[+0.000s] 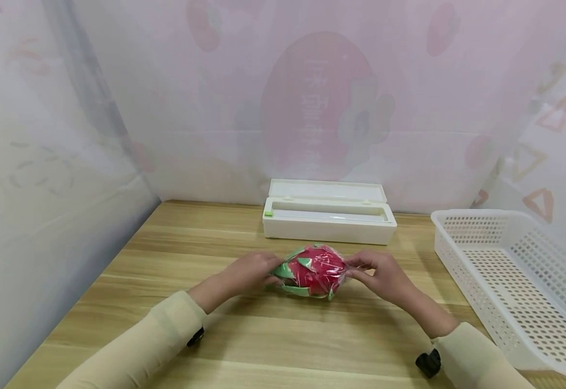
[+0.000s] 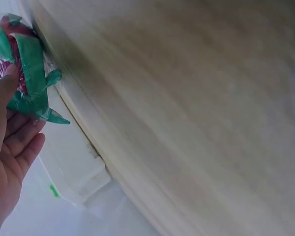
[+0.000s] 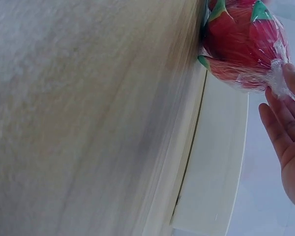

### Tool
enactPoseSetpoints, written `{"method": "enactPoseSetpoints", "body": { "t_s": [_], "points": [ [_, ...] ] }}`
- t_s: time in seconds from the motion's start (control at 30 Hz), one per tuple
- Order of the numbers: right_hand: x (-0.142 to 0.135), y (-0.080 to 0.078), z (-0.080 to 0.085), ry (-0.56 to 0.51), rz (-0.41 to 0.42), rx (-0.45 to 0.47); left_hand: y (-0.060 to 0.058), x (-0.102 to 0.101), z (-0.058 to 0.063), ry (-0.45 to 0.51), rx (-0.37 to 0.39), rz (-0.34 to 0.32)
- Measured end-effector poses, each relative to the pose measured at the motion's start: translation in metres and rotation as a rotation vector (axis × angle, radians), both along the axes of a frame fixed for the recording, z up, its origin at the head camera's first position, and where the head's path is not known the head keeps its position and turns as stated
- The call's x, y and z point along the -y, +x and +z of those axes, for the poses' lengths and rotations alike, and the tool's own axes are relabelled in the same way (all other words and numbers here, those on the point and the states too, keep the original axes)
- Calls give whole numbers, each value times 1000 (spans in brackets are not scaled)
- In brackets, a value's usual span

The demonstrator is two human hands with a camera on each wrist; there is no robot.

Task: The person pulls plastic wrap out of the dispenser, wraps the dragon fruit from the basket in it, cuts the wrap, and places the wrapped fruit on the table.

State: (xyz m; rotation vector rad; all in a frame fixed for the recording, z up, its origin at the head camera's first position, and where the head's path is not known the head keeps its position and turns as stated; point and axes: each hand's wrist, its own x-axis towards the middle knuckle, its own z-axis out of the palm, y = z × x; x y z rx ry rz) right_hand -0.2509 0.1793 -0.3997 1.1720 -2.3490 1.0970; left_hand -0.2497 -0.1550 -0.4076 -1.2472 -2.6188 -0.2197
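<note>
A red dragon fruit with green scales lies sideways between the two hands, wrapped in clear plastic film. My left hand grips its leafy green end, and in the left wrist view the thumb presses on the film-covered side of the fruit. At the other end my right hand pinches the gathered plastic film between thumb and fingers. Twisted film bunches up at that end in the right wrist view, against the red skin of the fruit.
Behind the fruit stands a white cling film box, its lid raised and a green piece at its left end. A white perforated basket sits on the right of the wooden table. Printed cloth hangs around the back and sides.
</note>
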Motion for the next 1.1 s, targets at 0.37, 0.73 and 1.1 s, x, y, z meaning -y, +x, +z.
{"method": "enactPoseSetpoints", "body": {
  "t_s": [0.37,0.73,1.1],
  "points": [
    [1,-2,-1,30,13,-209,3,-4,1,-110,-111,-21],
    [0,-4,-2,52,3,-228,5,-4,0,-120,-146,-5],
    [-4,-5,0,88,59,-253,3,1,-2,-140,-186,6]
  ]
}}
